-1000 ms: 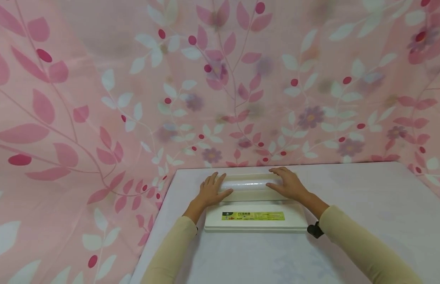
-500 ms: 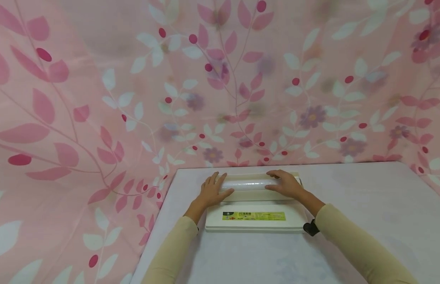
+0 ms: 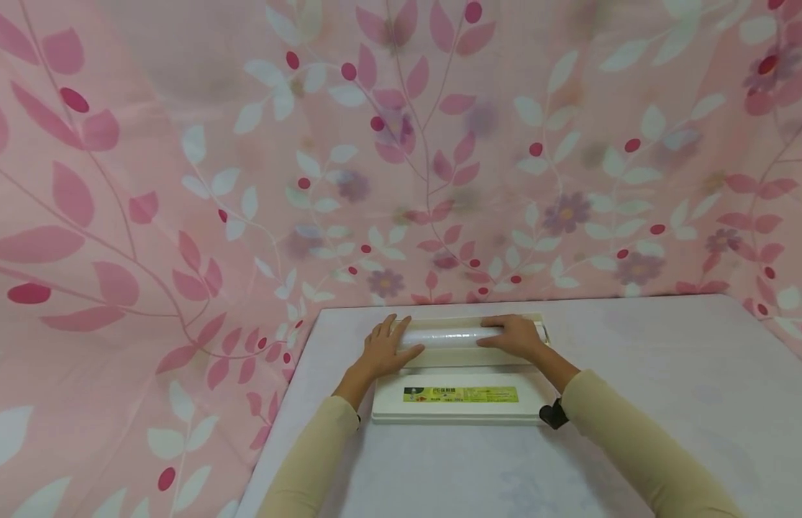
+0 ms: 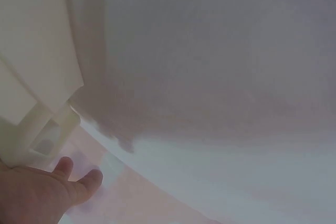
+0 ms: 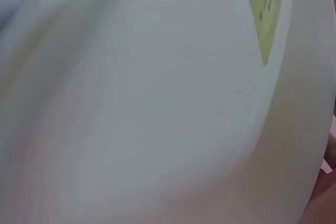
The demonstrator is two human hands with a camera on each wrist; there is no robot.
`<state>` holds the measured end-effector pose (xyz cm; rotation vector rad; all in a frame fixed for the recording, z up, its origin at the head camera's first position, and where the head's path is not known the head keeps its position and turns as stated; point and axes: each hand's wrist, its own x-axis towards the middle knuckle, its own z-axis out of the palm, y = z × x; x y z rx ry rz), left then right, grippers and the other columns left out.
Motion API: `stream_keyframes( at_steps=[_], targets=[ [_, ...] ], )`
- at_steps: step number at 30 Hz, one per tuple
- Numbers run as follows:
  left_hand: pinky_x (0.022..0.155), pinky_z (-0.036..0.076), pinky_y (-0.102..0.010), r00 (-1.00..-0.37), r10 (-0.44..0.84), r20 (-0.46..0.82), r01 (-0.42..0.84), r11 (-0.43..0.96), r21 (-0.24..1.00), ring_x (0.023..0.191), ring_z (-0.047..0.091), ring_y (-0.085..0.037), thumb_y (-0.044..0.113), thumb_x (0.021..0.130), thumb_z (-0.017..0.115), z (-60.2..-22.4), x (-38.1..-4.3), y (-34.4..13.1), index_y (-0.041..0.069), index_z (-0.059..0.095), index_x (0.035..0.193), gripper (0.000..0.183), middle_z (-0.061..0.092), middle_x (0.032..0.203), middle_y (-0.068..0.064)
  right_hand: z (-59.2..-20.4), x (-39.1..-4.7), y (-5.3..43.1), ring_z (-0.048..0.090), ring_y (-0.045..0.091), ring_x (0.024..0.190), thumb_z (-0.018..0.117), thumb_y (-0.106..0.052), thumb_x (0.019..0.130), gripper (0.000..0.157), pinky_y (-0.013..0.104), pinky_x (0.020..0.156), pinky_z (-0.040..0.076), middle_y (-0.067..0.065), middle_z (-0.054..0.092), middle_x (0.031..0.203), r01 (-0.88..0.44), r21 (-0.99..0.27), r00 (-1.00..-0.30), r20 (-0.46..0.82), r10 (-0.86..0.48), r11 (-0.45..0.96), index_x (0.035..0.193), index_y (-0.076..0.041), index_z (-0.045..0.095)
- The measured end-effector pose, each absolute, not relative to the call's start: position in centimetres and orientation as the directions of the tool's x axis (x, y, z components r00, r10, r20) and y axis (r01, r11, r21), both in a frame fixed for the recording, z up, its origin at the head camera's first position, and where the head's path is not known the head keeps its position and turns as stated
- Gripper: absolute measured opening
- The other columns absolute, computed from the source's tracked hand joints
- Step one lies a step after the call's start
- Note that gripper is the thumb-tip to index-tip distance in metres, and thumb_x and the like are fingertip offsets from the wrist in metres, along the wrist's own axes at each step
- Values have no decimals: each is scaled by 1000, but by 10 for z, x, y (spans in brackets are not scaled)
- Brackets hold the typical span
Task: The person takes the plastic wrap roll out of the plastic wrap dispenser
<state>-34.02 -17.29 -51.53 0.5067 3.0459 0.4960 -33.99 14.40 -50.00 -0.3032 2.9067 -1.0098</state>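
Note:
In the head view a long cream dispenser box lies with its lid folded open toward me, a green-yellow label on it. A roll of cling film lies lengthwise in the box. My left hand rests spread over the box's left end, its fingers straight. In the left wrist view two of its fingertips reach past the box's end wall. My right hand holds the roll toward its right end, thumb in front and fingers behind. The right wrist view shows mostly the white lid.
The box is near the back edge of a table under a white cloth. A pink floral curtain hangs behind and at the sides. A black wrist device sits beside the lid's right end.
My right hand has slid left along the roll, and the right end of the box has come into sight. The left hand, the box and the lid stay where they were.

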Motion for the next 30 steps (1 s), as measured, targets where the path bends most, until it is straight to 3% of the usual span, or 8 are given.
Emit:
stream_keyframes(
  at_steps=[11, 23, 30],
  targets=[
    [111, 27, -66, -943, 330, 40, 322, 877, 357, 145, 25, -44, 68, 92, 48, -515, -341, -173, 27, 23, 158, 81, 17, 163, -15, -497, -342, 137, 54, 33, 113, 79, -47, 79, 62, 60, 103, 33, 11, 66, 127, -109, -550, -986, -49, -162, 828, 130, -16, 65],
    [110, 27, -67, -933, 360, -3, 323, 842, 432, 149, 17, -41, 62, 94, 49, -514, -341, -179, 24, 22, 158, 79, 14, 164, -16, -494, -341, 133, 58, 34, 111, 77, -55, 77, 66, 58, 96, 37, 12, 68, 125, -152, -467, -980, -42, -193, 871, 129, -15, 66],
    [116, 28, -57, -903, 428, 44, 389, 768, 508, 147, 24, -37, 47, 96, 58, -517, -347, -185, 13, 24, 157, 77, 19, 161, -19, -497, -344, 135, 59, 30, 105, 77, -59, 75, 66, 57, 94, 37, 8, 70, 118, -152, -449, -982, -35, -187, 881, 124, -16, 68]
  ],
)
